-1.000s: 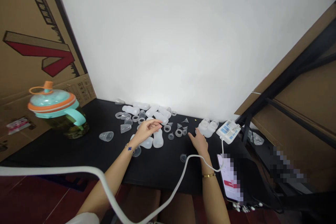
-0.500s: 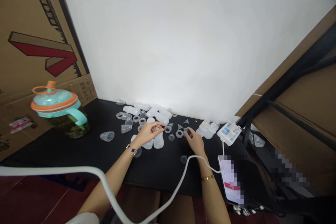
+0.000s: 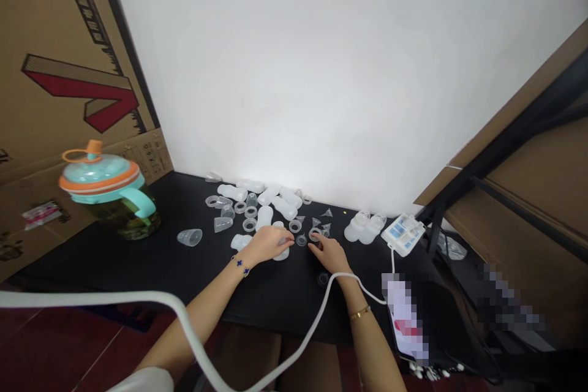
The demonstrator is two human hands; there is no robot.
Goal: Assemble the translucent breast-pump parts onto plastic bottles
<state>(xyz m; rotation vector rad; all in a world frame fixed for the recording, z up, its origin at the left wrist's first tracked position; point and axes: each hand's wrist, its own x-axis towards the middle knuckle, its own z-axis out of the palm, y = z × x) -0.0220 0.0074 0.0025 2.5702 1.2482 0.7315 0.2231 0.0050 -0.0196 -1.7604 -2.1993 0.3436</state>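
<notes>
My left hand is over the white baby bottles, its thumb and fingertips drawn together. Anything in that pinch is too small to make out. Under it lies a bottle, partly covered by the fingers. My right hand is low over the table with thumb and index finger apart. Its index fingertip is at a clear collar ring; whether they touch I cannot tell. Between my hands lie a clear nipple and another ring. Small clear funnel-shaped pieces are just beyond.
Several white bottles, rings and clear caps spread toward the wall. Two assembled bottles lie at right, beside a white power strip and a phone. A white cable crosses in front. A jug stands left.
My left hand has moved slightly right and nearer me, its thumb and fingertips closing together. My right hand has shifted left and toward me. The view has turned a little.
</notes>
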